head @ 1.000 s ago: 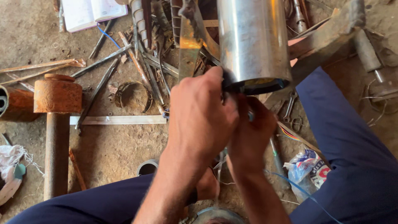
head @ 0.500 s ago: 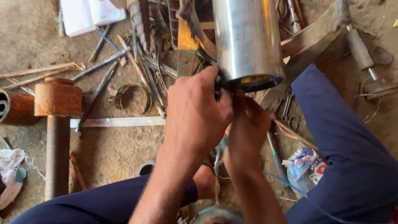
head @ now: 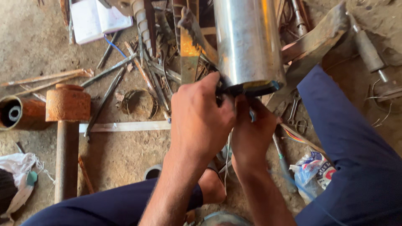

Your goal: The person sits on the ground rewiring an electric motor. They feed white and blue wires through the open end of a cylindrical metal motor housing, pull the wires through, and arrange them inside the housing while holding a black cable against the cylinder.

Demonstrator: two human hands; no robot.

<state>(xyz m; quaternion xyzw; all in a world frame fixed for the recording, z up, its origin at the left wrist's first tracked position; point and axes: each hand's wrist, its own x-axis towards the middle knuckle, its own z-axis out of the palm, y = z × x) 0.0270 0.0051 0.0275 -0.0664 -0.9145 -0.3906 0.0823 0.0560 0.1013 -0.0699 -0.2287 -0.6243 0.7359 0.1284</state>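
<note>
A white-and-blue plastic bag (head: 314,173) lies lower right. Left hand (head: 201,119) and right hand (head: 251,134) clamp the shiny steel cylinder's (head: 247,42) rim.

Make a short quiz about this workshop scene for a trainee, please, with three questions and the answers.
1. True or false: both hands work at the near end of the shiny metal cylinder.
2. What lies on the ground to the left, beside the flat metal strip? A) a rusty hammer-shaped post B) a red bucket C) a saw
3. What colour are the person's trousers?

Key
1. True: the left hand and the right hand meet at its lower rim.
2. A, the rusty hammer-shaped post.
3. Dark blue.
</note>
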